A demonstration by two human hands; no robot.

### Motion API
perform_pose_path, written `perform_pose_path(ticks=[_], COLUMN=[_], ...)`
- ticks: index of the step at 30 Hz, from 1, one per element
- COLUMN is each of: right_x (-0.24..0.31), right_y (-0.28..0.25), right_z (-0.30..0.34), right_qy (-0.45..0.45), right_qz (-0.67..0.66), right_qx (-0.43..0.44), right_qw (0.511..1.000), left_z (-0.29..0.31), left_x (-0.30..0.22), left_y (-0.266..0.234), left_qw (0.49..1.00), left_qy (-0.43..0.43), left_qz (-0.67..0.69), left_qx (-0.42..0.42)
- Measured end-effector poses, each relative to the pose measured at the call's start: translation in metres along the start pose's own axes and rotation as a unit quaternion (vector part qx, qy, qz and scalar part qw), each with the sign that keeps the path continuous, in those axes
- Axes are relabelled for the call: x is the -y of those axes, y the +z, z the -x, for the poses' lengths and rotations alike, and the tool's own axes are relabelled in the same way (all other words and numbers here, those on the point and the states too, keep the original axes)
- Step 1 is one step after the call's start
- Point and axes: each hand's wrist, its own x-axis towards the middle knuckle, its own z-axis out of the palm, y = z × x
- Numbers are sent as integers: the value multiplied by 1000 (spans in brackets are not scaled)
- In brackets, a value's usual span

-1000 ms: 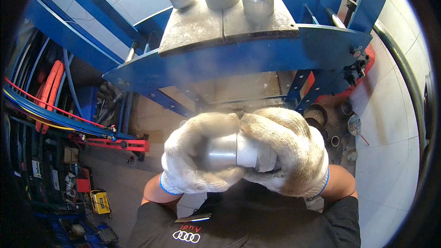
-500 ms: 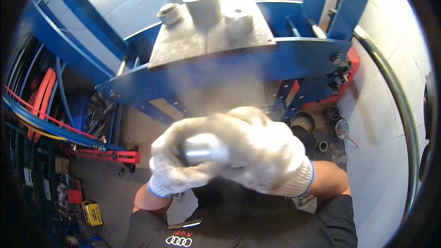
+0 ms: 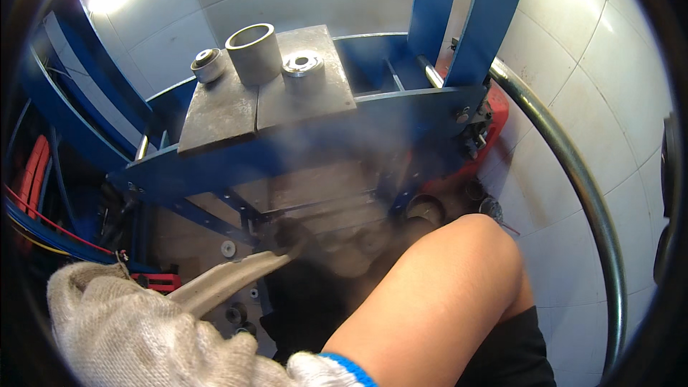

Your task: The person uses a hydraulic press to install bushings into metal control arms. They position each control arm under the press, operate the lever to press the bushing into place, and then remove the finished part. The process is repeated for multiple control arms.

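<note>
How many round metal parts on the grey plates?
3: short bushing left, wide sleeve middle, shiny-topped piece right. Any behind the sleeve would be hidden.

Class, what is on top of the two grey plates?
A small bushing, a tall open tube and a shiny round part with a hole stand on the plates. The surface beneath them is covered, and the tube's lower interior is hidden.
</note>
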Motion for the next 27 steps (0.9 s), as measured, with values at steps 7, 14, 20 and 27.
perform_pose_path(ticks=[7,14,20,27], right_x=[-1,0,-8,-62], right_y=[1,0,-11,-39], right_z=[-2,-8,-25,-45], right_qy=[-7,-29,-53,-106], right_qz=[2,-4,11,-70], right_qx=[16,15,-1,-59], right_qw=[1000,999,999,990], left_z=[-12,-25,-50,-101], left_x=[-2,-12,-35,-65], left_y=[-4,-8,-7,9], left_qw=[995,979,953,948], left_qy=[80,164,245,125], left_qz=[-64,-123,-177,-255], left_qx=[8,17,23,142])
